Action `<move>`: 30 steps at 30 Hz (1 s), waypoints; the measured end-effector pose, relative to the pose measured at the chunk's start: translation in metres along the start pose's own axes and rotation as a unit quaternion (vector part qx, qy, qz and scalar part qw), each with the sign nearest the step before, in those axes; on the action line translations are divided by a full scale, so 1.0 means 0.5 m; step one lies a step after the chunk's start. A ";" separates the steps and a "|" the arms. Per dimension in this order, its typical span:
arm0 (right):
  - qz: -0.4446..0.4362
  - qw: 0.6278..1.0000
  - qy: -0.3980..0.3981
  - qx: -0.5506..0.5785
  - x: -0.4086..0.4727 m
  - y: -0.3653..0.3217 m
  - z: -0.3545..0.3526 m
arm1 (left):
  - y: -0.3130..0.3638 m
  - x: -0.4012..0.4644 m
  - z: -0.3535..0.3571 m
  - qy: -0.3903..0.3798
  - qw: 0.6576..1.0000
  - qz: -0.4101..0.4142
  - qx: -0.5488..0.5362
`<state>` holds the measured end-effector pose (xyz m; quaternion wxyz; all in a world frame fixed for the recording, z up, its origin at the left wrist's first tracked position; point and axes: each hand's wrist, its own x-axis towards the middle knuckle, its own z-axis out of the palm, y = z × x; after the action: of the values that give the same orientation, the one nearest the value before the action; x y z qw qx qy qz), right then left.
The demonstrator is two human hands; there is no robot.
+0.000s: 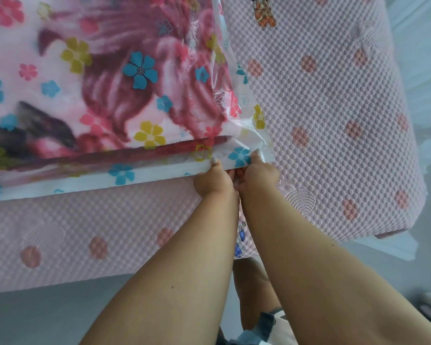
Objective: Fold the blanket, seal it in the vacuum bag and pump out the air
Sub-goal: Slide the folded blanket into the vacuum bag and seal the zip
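Note:
A folded blanket (pixel 105 78) with a pink, red and dark print lies inside a clear vacuum bag (pixel 244 120) printed with small flowers, on a pink bed. The bag's white zip strip (pixel 135 175) runs along its near edge. My left hand (pixel 213 180) pinches that strip near the bag's right corner, thumb on top. My right hand (pixel 258 174) pinches the corner right beside it, and the two hands touch. The fingers under the strip are hidden.
The bed's pink quilted cover (pixel 334 115) with small pink dots spreads to the right and front. Its right edge (pixel 406 145) and near edge (pixel 60 280) drop to a pale grey floor (pixel 35 317). My legs show below the arms.

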<state>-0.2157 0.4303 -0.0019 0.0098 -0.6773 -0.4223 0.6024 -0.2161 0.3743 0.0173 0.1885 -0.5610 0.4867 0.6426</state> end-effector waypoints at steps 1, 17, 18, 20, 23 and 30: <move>-0.004 1.000 -0.001 -0.031 -0.006 -0.007 0.000 | 0.003 -0.002 -0.002 -0.018 0.999 -0.004 -0.043; 0.075 0.982 -0.153 0.082 -0.164 0.017 0.077 | 0.336 0.103 -0.358 0.096 0.958 0.072 -0.260; 0.067 0.983 -0.151 0.081 -0.165 0.022 0.075 | 0.342 0.112 -0.373 0.103 0.963 0.069 -0.238; 0.051 0.985 -0.144 0.080 -0.170 0.030 0.071 | 0.338 0.129 -0.392 0.100 0.979 0.052 -0.169; 0.042 0.988 -0.132 0.074 -0.183 0.028 0.067 | 0.324 0.131 -0.408 0.107 0.984 0.025 -0.141; 0.022 0.989 -0.126 0.071 -0.204 0.045 0.052 | 0.322 0.118 -0.448 0.094 0.978 0.000 -0.184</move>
<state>-0.2162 0.3434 0.0618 -0.0080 -0.6027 -0.3612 0.7115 -0.2403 0.0958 0.0534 0.0348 -0.6441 0.3756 0.6655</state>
